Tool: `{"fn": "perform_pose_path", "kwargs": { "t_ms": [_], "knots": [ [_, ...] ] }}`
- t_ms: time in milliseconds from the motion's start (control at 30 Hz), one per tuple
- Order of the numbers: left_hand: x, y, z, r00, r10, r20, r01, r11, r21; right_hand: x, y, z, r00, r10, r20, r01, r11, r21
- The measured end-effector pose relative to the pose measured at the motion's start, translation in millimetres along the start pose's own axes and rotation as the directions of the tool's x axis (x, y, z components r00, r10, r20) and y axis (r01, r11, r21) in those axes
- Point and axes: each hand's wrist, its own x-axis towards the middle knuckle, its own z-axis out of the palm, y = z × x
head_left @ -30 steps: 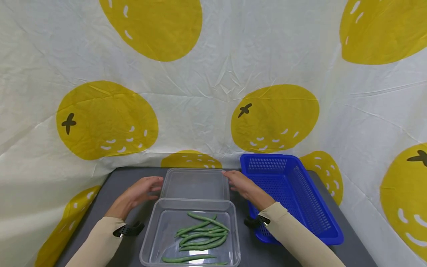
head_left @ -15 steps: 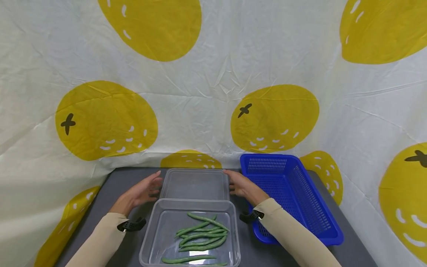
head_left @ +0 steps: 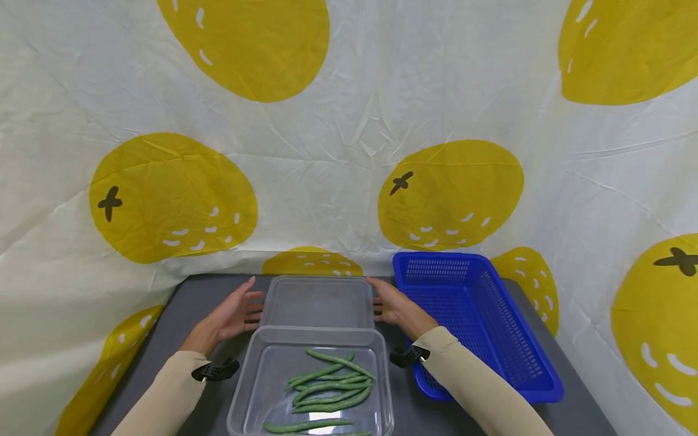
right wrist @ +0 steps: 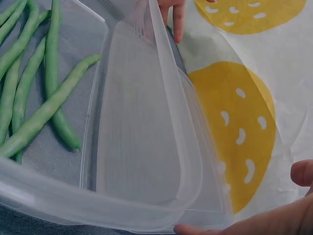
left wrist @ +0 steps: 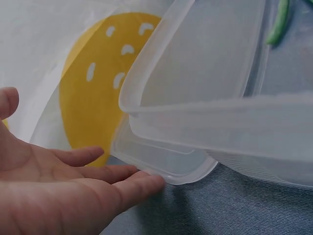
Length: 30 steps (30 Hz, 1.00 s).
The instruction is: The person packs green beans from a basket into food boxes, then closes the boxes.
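A clear plastic lid (head_left: 319, 301) lies flat on the dark table behind a clear plastic container (head_left: 245, 384). Several green beans (head_left: 332, 387) lie inside the container. My left hand (head_left: 229, 317) is at the lid's left side, thumb raised and fingers extended. In the left wrist view, its fingertips (left wrist: 155, 181) touch or nearly touch the lid's edge (left wrist: 166, 164). On the lid's opposite side, my right hand (head_left: 397, 307) has its fingers extended toward the right edge. The right wrist view shows part of that hand (right wrist: 274, 218) close to the lid's corner; contact is hard to tell.
A blue perforated basket (head_left: 474, 315) stands to the right, partly beneath the right forearm. Behind the table (head_left: 212, 284) hangs a white cloth (head_left: 327, 200) with yellow fruit prints. The container's front is cut off by the head view's lower edge.
The left hand has turned slightly, its thumb now pointing up and its fingers spread along the lid's side. The right hand's fingers have come down beside the right edge. Lid and container stay put.
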Motion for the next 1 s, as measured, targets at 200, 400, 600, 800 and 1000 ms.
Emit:
{"fn": "perform_pose_path", "kwargs": {
  "t_ms": [200, 400, 600, 800, 1000],
  "knots": [
    [-3.8, 1.8, -1.4, 0.999, 0.039, -0.020, -0.039, 0.999, -0.018, 0, -1, 0, 0.996, -0.085, -0.002, 0.085, 0.994, 0.063],
    [-7.7, 5.8, 1.4, 0.991, 0.096, -0.099, -0.096, 0.995, 0.001, 0, -3, 2, 0.975, -0.222, -0.016, 0.223, 0.971, 0.086],
    [-13.5, 8.4, 4.5, 0.974, 0.132, -0.186, -0.138, 0.990, -0.020, -4, -6, -2, 0.948, -0.319, -0.002, 0.317, 0.941, 0.119],
    [-17.0, 12.7, 8.9, 0.949, 0.147, -0.279, -0.184, 0.976, -0.114, -6, -5, -7, 0.945, -0.326, -0.024, 0.327, 0.937, 0.125],
    [-21.5, 14.3, 10.7, 0.894, 0.199, -0.401, -0.259, 0.960, -0.101, -8, -2, -9, 0.947, -0.322, 0.014, 0.322, 0.946, -0.044]
  ]
}}
